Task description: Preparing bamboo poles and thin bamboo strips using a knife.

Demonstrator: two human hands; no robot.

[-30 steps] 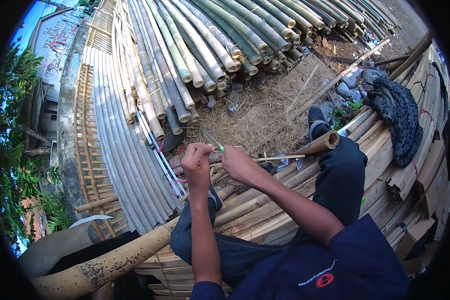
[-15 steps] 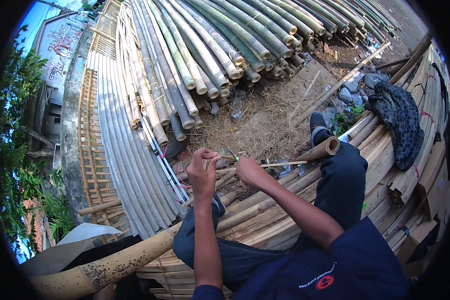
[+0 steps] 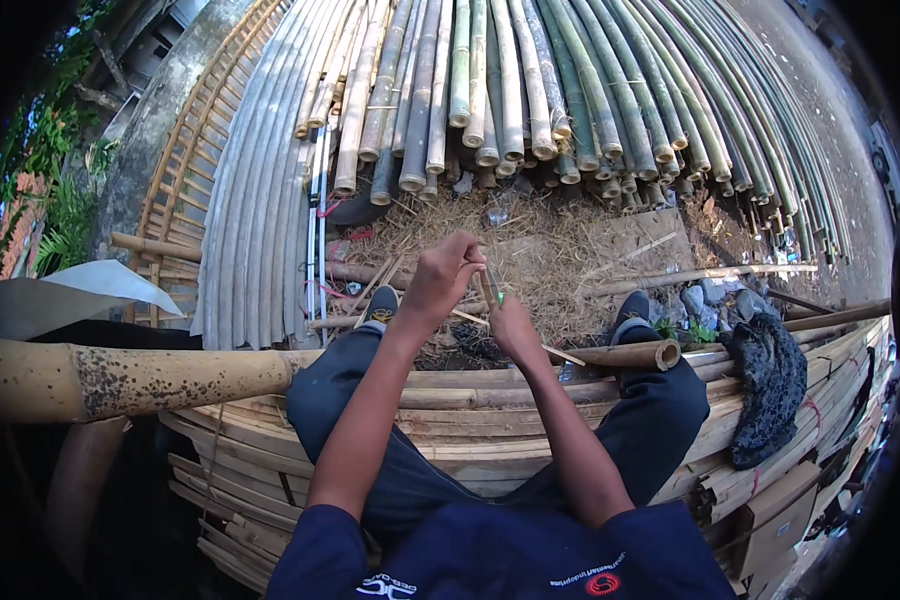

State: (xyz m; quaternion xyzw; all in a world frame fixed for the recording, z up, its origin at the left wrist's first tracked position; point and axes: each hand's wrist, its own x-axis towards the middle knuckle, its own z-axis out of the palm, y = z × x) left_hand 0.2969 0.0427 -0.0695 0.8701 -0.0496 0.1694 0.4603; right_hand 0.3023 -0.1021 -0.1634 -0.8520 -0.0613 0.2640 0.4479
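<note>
My left hand (image 3: pixel 442 280) is closed, its thumb and finger pinching what looks like the end of a thin bamboo strip. Just right of it and slightly nearer, my right hand (image 3: pixel 513 328) is wrapped round a knife (image 3: pixel 496 288) with a bit of green at its handle. The blade points up toward the left fingertips. From beneath the right hand a pale bamboo strip (image 3: pixel 564 355) runs out to the lower right; its middle is hidden by the hand. Both hands are held over the straw-littered ground between my knees.
Stacked bamboo poles (image 3: pixel 530 120) lie ahead, cut ends toward me. A thick bamboo pole (image 3: pixel 190 380) crosses at left, and a cut bamboo piece (image 3: pixel 640 356) lies by my right leg. Split bamboo slats (image 3: pixel 490 450) are beneath me. Dark cloth (image 3: pixel 768 390) and corrugated sheets (image 3: pixel 255 200) flank me.
The view has swung round and levelled. My left hand has risen and tilted to the right, and the knife now stands more upright in my right hand. Both hands keep their grips.
</note>
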